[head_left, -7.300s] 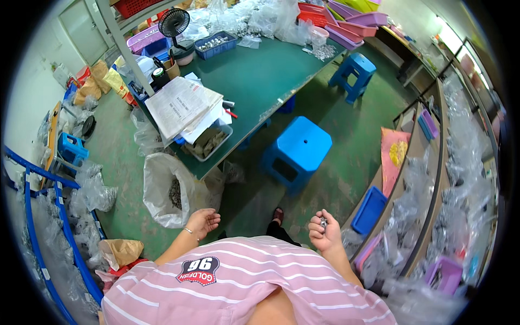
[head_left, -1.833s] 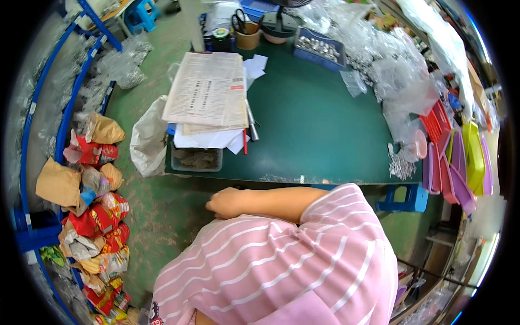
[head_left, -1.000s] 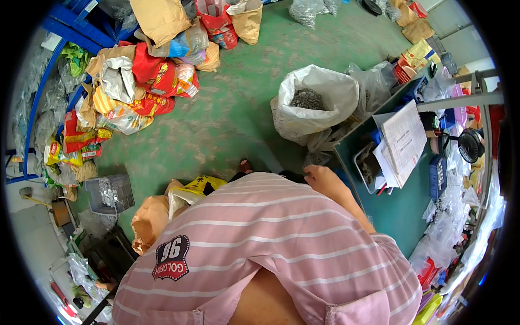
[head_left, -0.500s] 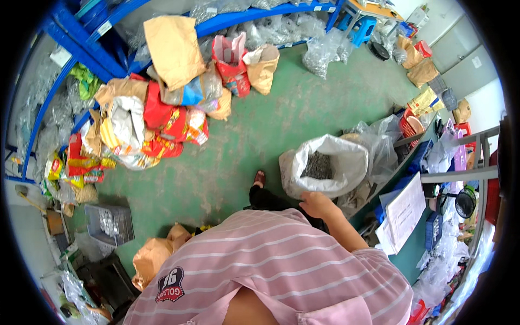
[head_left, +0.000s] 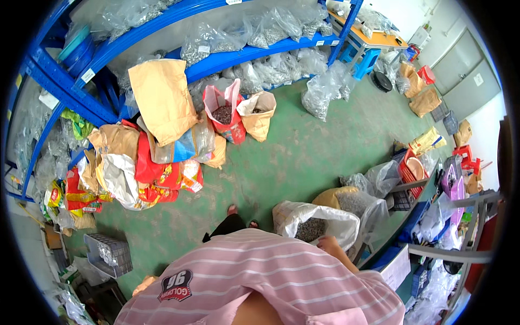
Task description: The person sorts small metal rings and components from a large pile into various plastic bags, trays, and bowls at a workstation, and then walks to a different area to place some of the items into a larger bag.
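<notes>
A white woven sack [head_left: 346, 221] stands on the floor at the front right, its mouth open. Small dark grey pieces [head_left: 311, 229] lie inside; what they are is too fine to make out. My right hand [head_left: 328, 244] is at the near rim of this sack, fingers curled on it. Part of the near rim is hidden behind my hand and striped shirt. My left hand is out of sight.
Behind the sack stand a tan sack [head_left: 329, 198] and clear plastic bags [head_left: 383, 179]. A workbench [head_left: 398, 271] lines the right side. Filled bags and sacks [head_left: 162, 179] crowd the blue shelving [head_left: 233, 57]. A grey crate [head_left: 120, 254] sits at left.
The view has tilted up, so the shelves show more and the white sack sits lower. My right hand is still at its near rim. Both my feet now show.
</notes>
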{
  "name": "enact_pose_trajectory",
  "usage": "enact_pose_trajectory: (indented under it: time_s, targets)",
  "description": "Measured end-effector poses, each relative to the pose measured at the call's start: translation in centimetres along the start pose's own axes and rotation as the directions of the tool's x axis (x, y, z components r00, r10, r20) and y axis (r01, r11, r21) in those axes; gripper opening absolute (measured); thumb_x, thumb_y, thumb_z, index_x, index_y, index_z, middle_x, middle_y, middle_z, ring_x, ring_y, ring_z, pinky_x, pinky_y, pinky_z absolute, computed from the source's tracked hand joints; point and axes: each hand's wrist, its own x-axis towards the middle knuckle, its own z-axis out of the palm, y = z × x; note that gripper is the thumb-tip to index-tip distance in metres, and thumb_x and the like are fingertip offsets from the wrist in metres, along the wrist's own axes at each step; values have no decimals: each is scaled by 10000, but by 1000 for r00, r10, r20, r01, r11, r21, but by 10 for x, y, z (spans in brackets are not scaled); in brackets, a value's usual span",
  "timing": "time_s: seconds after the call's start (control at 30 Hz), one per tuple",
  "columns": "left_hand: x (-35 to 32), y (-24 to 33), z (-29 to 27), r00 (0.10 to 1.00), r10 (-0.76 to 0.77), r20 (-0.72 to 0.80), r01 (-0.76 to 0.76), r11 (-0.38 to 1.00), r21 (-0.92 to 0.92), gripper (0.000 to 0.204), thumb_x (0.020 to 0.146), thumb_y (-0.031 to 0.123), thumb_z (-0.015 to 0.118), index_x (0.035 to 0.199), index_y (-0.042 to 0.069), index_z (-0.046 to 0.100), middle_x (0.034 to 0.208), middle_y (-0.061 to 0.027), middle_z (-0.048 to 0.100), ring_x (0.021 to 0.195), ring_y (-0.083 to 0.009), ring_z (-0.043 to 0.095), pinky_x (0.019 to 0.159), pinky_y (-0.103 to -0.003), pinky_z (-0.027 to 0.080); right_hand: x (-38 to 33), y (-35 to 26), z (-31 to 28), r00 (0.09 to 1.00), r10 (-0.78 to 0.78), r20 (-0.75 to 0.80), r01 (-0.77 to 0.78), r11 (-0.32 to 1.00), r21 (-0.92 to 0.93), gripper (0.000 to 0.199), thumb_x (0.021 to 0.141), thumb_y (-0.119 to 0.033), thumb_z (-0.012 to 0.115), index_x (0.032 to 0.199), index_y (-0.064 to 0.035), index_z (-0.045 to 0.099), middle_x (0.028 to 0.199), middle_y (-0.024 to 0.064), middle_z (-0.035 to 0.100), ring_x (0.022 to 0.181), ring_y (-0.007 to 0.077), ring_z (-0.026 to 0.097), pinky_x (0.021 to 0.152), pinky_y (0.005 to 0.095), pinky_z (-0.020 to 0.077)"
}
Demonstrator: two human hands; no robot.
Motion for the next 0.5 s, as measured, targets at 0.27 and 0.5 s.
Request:
enact_pose_trajectory:
  time_s: [0.27, 0.5]
  targets:
    - [88, 128, 108, 996, -77, 45, 71, 990, 125, 134, 816, 174, 480, 916, 97, 526, 763, -72, 576, 589, -168, 542, 484, -310, 427, 84, 105, -16, 981, 129, -146, -66, 924, 377, 114, 729, -135, 526, 810, -58, 550, 695, 156, 554, 578, 239, 541, 444, 334, 400]
    - [165, 327, 292, 974, -8, 227, -79, 925, 372, 132, 814, 175, 478, 913, 102, 527, 761, -70, 575, 584, -168, 539, 480, -312, 422, -27, -86, -11, 921, 266, -284, -175, 935, 307, 156, 766, -123, 531, 891, -41, 572, 714, 114, 601, 584, 211, 591, 442, 305, 422]
